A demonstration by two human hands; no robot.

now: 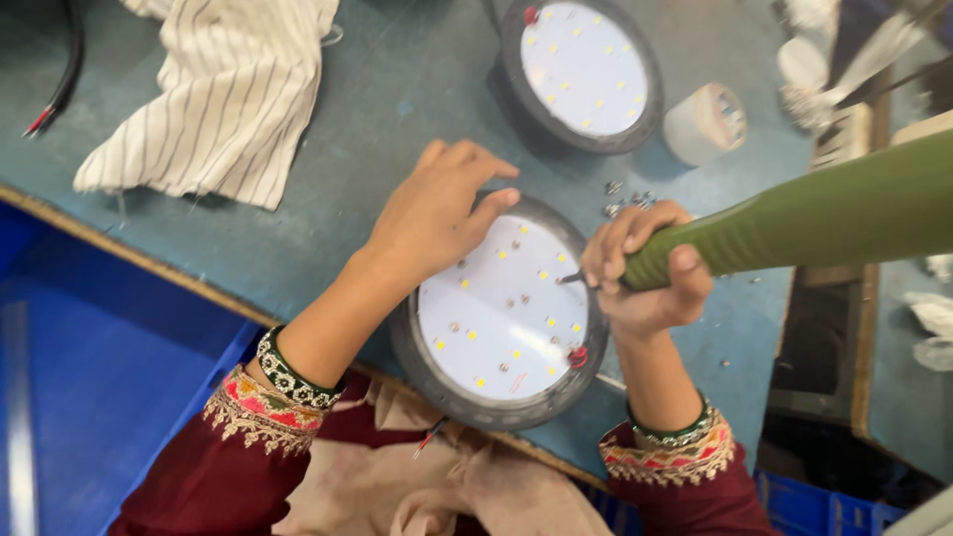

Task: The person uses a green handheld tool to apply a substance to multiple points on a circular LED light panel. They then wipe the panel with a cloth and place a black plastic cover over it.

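A white disc dotted with yellow squares is seen inside the dark grey rim of the round lamp (501,313), which is set on a blue-green table (397,89). A green power screwdriver (794,223) is shown right of that lamp. Above the lamp a second lamp (584,69) is coloured alike (a red spot marks each rim). Up-left of it lies a white cloth (223,94) striped in thin dark lines. Below it, maroon sleeves (248,437) are edged in gold, pink and green.

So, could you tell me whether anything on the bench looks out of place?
Small loose screws lie scattered on the blue-green bench top beside the round white LED light panel, and that panel overhangs the bench's near edge. A striped white cloth lies crumpled too.
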